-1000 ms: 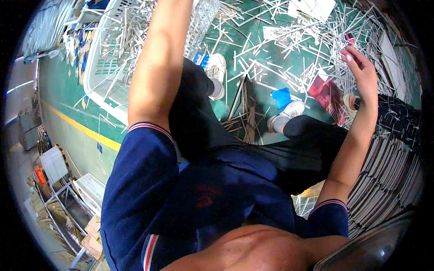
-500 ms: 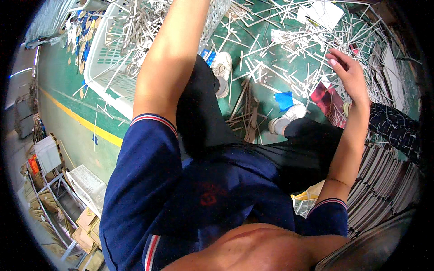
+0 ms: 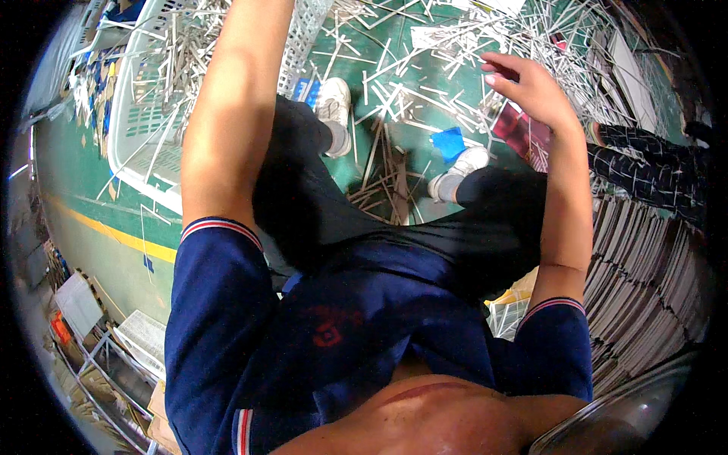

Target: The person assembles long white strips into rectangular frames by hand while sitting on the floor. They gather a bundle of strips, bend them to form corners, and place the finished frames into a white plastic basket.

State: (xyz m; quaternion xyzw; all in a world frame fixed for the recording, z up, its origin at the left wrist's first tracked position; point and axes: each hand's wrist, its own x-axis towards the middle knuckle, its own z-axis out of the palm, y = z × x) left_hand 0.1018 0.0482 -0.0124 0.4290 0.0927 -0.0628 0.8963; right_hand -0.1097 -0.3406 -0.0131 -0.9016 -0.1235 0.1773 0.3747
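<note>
1. Pale strips (image 3: 523, 34) lie in the white basket (image 3: 152, 186) and right of it.
2. Right hand (image 3: 535, 91) hangs well right of the basket, thumb and fingers apart.
3. Left hand: beyond my sight; can't tell its grip.

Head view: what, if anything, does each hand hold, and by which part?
The right hand holds nothing; the left hand is out of view, so that cannot be told.

The bare right hand (image 3: 527, 87), its fingers loosely parted, hangs above thin white strips (image 3: 588, 68) strewn over the green floor (image 3: 83, 167). The bare left arm (image 3: 231, 114) runs past the upper edge, in front of a white perforated plastic basket (image 3: 130, 154) heaped with grey-white strips (image 3: 182, 64). A blue square piece (image 3: 448, 142) lies beside a white shoe (image 3: 472, 161).
</note>
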